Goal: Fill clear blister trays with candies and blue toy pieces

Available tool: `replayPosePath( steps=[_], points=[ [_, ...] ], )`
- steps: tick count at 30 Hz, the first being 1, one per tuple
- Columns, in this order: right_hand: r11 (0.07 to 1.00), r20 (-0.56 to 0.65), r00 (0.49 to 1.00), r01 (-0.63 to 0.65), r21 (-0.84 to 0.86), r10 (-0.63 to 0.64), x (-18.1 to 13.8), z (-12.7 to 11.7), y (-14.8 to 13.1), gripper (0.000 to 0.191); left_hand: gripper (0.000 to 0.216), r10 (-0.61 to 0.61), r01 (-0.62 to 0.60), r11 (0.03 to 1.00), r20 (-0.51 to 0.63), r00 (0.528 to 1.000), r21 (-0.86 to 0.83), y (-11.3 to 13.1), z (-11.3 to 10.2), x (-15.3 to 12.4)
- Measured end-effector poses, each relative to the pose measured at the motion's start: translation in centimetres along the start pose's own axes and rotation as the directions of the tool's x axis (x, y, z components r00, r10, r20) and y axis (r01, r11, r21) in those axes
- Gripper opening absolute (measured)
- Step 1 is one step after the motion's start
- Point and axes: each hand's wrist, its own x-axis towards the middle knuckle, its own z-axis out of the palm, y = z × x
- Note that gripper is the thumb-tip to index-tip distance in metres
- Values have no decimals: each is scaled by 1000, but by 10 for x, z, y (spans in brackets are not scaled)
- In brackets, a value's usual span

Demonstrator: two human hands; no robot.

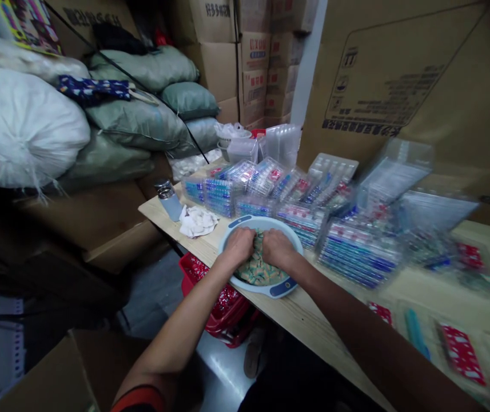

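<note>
Going left to right, we have a metal-capped bottle (168, 198) and a crumpled white cloth (196, 221) on the pale wooden table (204, 247), with a red plastic basket (210, 297) below its edge. Our left hand (239, 247) and right hand (278, 249) sit side by side in a light blue plastic basin (262, 222), their fingers (250, 237) curled down into a heap of small green-and-tan pieces (255, 273); whether they pinch anything we cannot tell. The heap lies beneath both hands and spreads toward us, seeming to run long from the basin's far rim to its near rim, neither hand clearly closer. Right of the basin, clear plastic trays of blue-and-red packets (358, 254) crowd the table.
</note>
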Motion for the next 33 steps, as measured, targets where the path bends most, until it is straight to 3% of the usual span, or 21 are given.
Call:
replayPosePath(
  steps=[2,4,6,8,10,13,19,24,29,33],
  points=[
    [1000,-6,1000,-22,-7,22,-3,5,5,38,37,1,-7,991,-50,999,-134,-6,5,5],
    [999,-23,999,-38,-5,38,-5,7,11,33,31,-74,36,936,-96,993,-349,-11,9,11],
    [999,-80,996,-40,38,43,-5,7,18,26,24,-207,124,769,-61,976,-627,-12,11,18],
    [992,-145,989,-13,129,32,-2,7,26,21,20,-293,198,516,46,955,-833,-11,9,23],
    [966,-188,982,33,255,16,3,9,34,17,23,-311,214,303,116,943,-929,-8,4,26],
    [902,-242,970,104,420,1,11,13,44,14,29,-318,193,139,141,938,-971,-4,-2,24],
    [756,-318,939,304,579,-133,16,19,46,32,32,-257,226,140,185,948,-964,-8,2,13],
    [733,-313,942,298,611,-122,13,17,44,34,23,-227,230,142,194,954,-963,-9,9,13],
    [785,-281,948,284,551,-146,5,6,39,37,9,-204,272,157,239,949,-949,-9,8,16],
    [866,-238,947,299,401,-217,1,1,30,45,2,-109,334,59,327,939,-941,-8,4,15]
  ],
)
